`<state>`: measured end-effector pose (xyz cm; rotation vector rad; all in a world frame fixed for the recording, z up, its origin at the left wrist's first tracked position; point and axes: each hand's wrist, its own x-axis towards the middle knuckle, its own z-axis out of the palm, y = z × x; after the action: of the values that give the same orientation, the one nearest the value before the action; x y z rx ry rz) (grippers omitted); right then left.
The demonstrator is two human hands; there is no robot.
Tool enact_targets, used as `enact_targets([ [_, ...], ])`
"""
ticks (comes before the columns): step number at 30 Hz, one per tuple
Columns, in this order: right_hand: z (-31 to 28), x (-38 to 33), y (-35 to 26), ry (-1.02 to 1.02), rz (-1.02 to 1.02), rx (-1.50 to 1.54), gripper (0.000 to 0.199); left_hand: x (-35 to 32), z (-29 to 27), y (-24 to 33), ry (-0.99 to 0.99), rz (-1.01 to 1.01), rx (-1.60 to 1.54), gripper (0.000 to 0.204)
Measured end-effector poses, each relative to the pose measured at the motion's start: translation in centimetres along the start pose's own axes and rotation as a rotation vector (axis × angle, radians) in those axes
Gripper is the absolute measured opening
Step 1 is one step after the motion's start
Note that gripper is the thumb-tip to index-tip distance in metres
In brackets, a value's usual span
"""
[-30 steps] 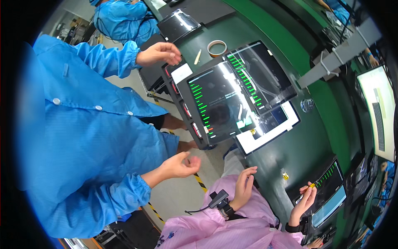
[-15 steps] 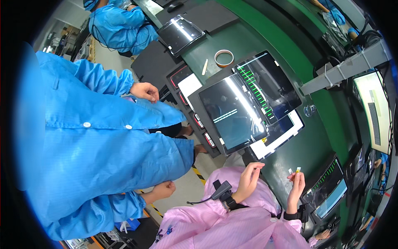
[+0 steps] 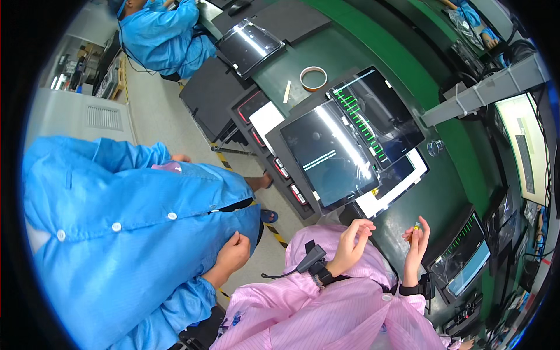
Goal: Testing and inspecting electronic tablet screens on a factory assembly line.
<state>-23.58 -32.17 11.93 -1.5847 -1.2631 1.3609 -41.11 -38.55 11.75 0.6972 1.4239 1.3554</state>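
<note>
Withdrawn from the black, green-barred screen [image 3: 464, 253], the right hand [image 3: 415, 242] pinches a small yellow strip [image 3: 416, 227], hence not set down; left hand [image 3: 351, 246] part-open, apparently empty.

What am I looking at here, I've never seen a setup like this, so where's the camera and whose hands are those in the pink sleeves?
There's no robot here. A person wears a wide-angle camera on their head, looking down, so straight edges bend near the rim. The pink sleeves are the wearer's own. Their right hand pinches a small yellow piece; their left hand is raised with fingers bent and seems empty. On the green bench in front are two dark screens, one nearer and one farther, plus a tape roll. The person in blue on the left is someone else.
</note>
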Motion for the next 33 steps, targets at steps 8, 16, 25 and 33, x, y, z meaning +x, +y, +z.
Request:
enact_targets([
  [8, 0.0, 0.2, 0.8, 0.02, 0.044, 0.037, 0.037, 0.9, -3.9, 0.2, 0.291, 0.039, 0.022, 0.015],
  [16, 1.0, 0.9, 1.2, -0.069, 0.128, -0.026, 0.031, 1.6, -9.3, -0.9, 0.528, 0.039, 0.05, 0.013],
  [25, 6.8, 7.9, 2.6, -0.131, 0.024, -0.117, 0.021, 7.2, -7.1, 0.7, 0.06, 0.398, 0.951, 0.078],
  [33, 9.4, 8.7, 5.0, -0.113, -0.04, -0.232, 0.032, 9.9, -3.8, -1.6, -0.07, 0.459, 1.031, 0.082],
])
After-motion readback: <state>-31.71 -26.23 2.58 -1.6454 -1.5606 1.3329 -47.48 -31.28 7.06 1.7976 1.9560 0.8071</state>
